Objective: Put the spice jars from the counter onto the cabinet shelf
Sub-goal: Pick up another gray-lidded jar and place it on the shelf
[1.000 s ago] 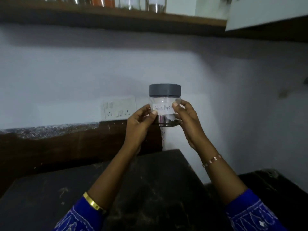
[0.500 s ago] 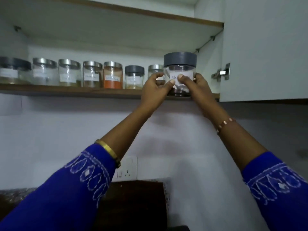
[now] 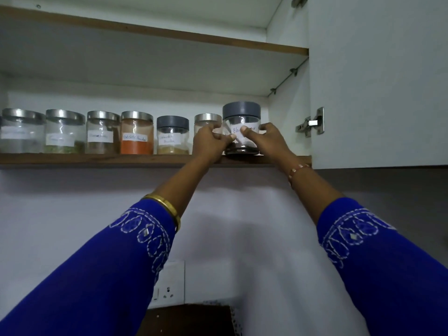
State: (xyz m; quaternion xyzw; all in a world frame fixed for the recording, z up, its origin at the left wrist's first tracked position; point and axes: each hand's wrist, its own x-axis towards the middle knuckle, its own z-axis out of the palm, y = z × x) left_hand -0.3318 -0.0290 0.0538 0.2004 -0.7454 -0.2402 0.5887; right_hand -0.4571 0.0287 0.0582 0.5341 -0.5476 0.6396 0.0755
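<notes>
- Head view: I see my left hand [image 3: 213, 139] and right hand [image 3: 266, 138] clasping the black pepper jar [image 3: 241, 128], steadying it.
- It stands on the shelf [image 3: 97, 160], beside 6 shelved jars [image 3: 137, 133] left of my grip.

jars w/ steel lids [image 3: 137, 132] x5 | jars w/ grey lids [image 3: 241, 128] x2 | hands [image 3: 210, 141] x2

A home kitchen: an open wall cabinet [image 3: 378, 81] with a wooden shelf [image 3: 97, 160] holds a row of hand-labelled spice jars [image 3: 137, 133]. Below it is a painted wall with a socket [image 3: 169, 284] above a dark counter [image 3: 189, 318].
</notes>
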